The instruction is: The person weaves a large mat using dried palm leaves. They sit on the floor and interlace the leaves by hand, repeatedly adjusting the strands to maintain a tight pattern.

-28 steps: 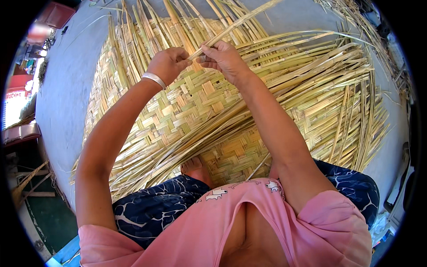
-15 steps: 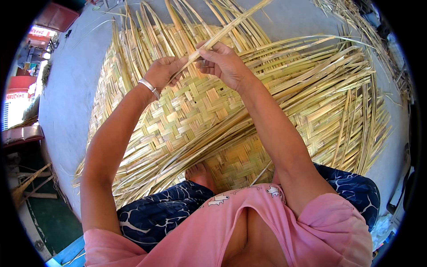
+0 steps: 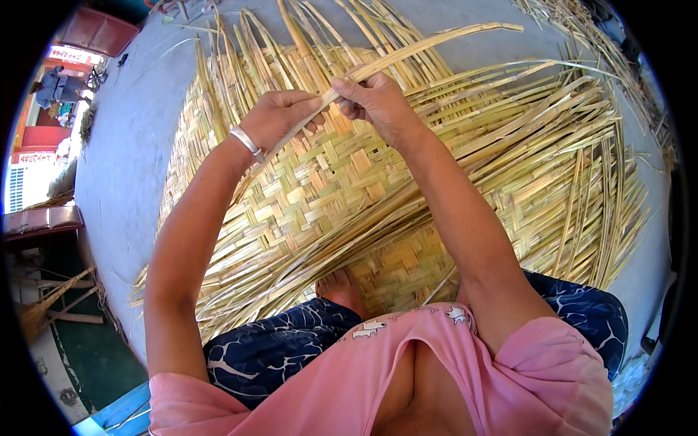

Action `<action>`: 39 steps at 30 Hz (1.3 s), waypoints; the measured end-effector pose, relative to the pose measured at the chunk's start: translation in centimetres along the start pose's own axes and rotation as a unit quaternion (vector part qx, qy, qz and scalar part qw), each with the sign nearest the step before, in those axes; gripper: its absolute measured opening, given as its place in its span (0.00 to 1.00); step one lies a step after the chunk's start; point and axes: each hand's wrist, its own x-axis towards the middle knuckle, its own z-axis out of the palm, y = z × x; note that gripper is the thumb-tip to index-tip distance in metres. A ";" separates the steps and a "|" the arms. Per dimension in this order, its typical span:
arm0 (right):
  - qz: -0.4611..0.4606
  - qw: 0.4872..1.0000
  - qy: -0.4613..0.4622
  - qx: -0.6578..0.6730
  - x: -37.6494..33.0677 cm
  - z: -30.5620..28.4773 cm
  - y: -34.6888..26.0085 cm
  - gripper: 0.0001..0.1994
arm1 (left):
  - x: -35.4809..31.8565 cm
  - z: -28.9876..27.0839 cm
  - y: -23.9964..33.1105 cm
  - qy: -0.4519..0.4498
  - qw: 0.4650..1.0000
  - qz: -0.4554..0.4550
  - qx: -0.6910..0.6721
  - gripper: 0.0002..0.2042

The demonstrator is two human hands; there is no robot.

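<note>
A long, flat, pale reed strip [image 3: 429, 48] runs slantwise between my two hands above a half-woven mat [image 3: 298, 196]. My left hand [image 3: 285, 120], with a silver bracelet at the wrist, pinches the strip, and a thin end trails back below it along my forearm. Just to the right, my right hand [image 3: 369, 102] grips the same strip between thumb and fingers; the free end sticks out to the upper right. Unwoven strip ends [image 3: 313, 36] fan out from the mat's far edge. A thick bundle of loose strips [image 3: 502, 149] lies diagonally across the weave.
My bare foot [image 3: 340, 288] rests on the mat's near part. Grey floor [image 3: 113, 167] surrounds the mat. More loose straw [image 3: 574, 29] lies at the far right. A person [image 3: 58, 87] is in the background at upper left, near a reddish box [image 3: 43, 220].
The strip has shifted in my hands: its far end now points lower and further right, and a longer tail shows below my left hand. The whole view has moved slightly.
</note>
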 end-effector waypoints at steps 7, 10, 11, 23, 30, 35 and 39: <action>-0.027 0.997 0.052 -0.056 0.4 0.7 0.5 0.09 | 0.2 0.7 0.4 0.095 0.940 0.080 0.318 0.11; -0.054 0.994 0.008 -0.098 0.4 0.0 0.1 0.11 | 0.0 -0.3 1.2 0.022 0.993 -0.053 0.107 0.14; -0.026 0.995 0.003 -0.100 0.4 -0.7 -0.1 0.10 | -0.2 -1.0 1.8 -0.022 0.996 -0.083 0.039 0.17; -0.067 0.991 -0.113 -0.004 -2.6 3.8 -7.5 0.09 | -4.0 -0.9 4.0 -0.227 0.945 0.091 -0.218 0.12; 0.037 0.988 -0.087 -0.120 -2.4 3.7 -5.2 0.11 | -4.8 -0.4 2.6 0.027 0.976 0.150 0.156 0.14; 0.030 0.984 -0.061 -0.165 -2.6 5.0 -4.6 0.10 | -4.8 0.0 0.6 0.107 0.957 0.128 0.239 0.15; -0.013 0.964 -0.030 -0.262 -1.8 5.2 -3.9 0.11 | -2.1 0.0 -3.0 0.172 0.936 0.142 0.273 0.17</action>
